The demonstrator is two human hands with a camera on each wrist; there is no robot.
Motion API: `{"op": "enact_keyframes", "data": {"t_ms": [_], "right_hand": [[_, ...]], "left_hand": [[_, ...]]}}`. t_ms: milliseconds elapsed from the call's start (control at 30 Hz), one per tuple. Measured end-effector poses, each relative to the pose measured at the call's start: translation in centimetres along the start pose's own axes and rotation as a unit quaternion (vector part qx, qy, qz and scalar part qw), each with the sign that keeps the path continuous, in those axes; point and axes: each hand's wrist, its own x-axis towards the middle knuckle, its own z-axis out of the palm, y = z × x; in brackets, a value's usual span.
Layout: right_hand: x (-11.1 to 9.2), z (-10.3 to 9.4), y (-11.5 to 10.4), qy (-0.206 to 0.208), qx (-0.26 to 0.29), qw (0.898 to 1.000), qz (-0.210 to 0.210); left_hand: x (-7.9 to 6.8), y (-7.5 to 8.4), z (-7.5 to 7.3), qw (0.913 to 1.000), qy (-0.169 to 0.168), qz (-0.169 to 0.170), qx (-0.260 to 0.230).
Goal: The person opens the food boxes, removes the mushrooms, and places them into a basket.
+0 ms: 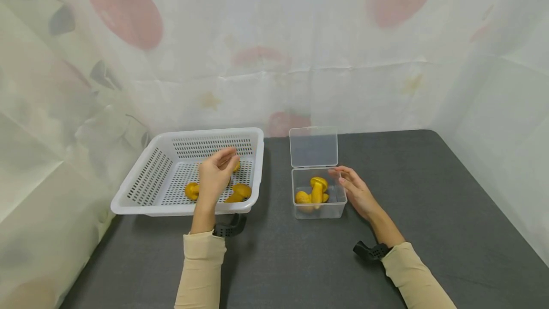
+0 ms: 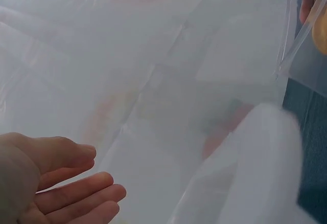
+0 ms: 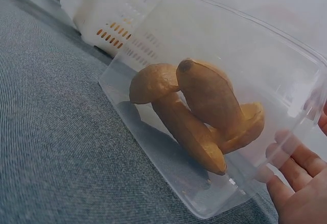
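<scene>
My left hand [image 1: 215,170] hovers over the white slotted basket [image 1: 141,208], its fingers loosely bent. In the left wrist view, nothing shows between the thumb and fingers of that hand [image 2: 71,183]. Yellow-brown toy mushrooms lie in the basket, one mushroom [image 1: 191,190] left of the wrist and another [image 1: 242,190] to its right. A clear plastic box [image 1: 334,211] stands to the right with its lid [image 1: 314,147] raised. Several mushrooms [image 3: 209,96] are heaped inside it. My right hand [image 1: 359,195] rests its extended fingers against the box's right side, near the rim.
A dark grey cloth [image 1: 274,271] covers the table. Behind it hangs a pale printed curtain [image 1: 343,94], and another curtain [image 1: 47,156] closes off the left side. A strip of tabletop separates the basket from the box. Black wrist mounts [image 1: 230,226] sit on both arms.
</scene>
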Motion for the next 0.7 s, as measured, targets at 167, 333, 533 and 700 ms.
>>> {"op": "enact_keyframes", "data": {"t_ms": [167,333,533,700], "right_hand": [[0.0,0.1,-0.2,-0.005,0.006,1.0,-0.005],[0.0,0.1,-0.2,-0.007,0.012,1.0,-0.008],[0.0,0.1,-0.1,-0.004,0.012,1.0,-0.006],[0.0,0.1,-0.1,-0.001,0.008,1.0,-0.007]], "left_hand": [[-0.3,0.7,0.7,0.9994,-0.027,0.014,-0.017],[-0.5,1.0,1.1,0.9976,-0.049,0.019,-0.044],[-0.8,1.6,1.5,0.9965,-0.055,0.033,-0.052],[-1.3,2.4,2.6,0.994,-0.077,0.058,-0.051]]}}
